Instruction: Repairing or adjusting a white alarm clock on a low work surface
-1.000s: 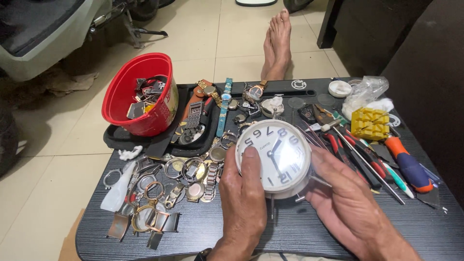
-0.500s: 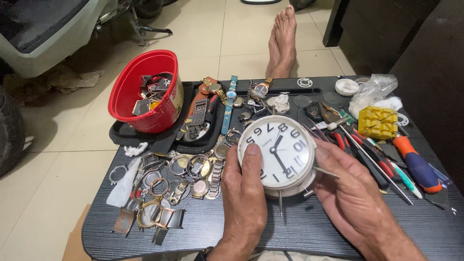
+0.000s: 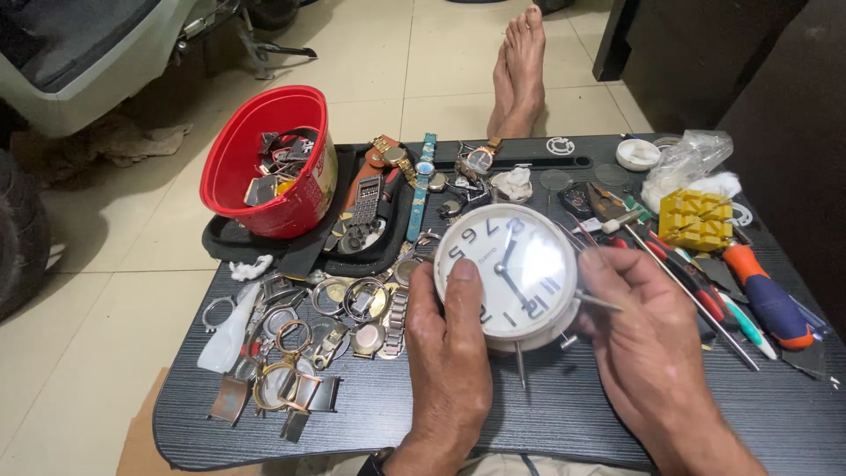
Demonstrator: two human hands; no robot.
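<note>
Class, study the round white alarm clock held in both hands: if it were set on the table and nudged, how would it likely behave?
The alarm clock looks rigid and probably light. Its thin metal legs suggest it may tip. Its glossy front seems fragile and slippery.

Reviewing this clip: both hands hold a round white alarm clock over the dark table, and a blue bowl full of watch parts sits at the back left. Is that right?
Not quite. The head view shows the bowl is red, not blue. The rest stands: the left hand and right hand hold the round white alarm clock over the dark table.
</note>
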